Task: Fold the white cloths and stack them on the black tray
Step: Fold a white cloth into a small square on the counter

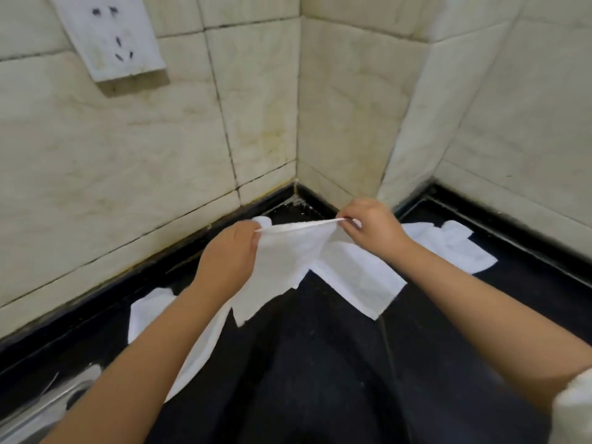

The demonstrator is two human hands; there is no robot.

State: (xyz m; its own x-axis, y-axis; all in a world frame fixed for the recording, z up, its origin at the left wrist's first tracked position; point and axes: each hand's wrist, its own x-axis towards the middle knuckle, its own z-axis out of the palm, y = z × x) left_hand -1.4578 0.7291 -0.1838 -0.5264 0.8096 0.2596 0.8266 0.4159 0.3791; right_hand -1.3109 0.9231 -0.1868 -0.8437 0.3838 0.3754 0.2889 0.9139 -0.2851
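Both hands hold one white cloth [282, 261] up above the black counter [320, 363]. My left hand [229, 254] pinches its left top corner and my right hand [371, 227] pinches the right top corner, so the top edge is stretched tight between them. The cloth hangs down toward me. A second white cloth [358, 277] lies flat under it. A third, crumpled cloth [455, 245] lies to the right behind my right wrist. Another white cloth [150, 312] lies at the left, partly hidden by my left forearm. No black tray is visible.
Tiled walls meet in a corner right behind the cloths. A white wall socket [112, 36] hangs at the upper left. A steel sink rim [41, 408] shows at the lower left. A raised black ledge [512, 232] runs along the right wall.
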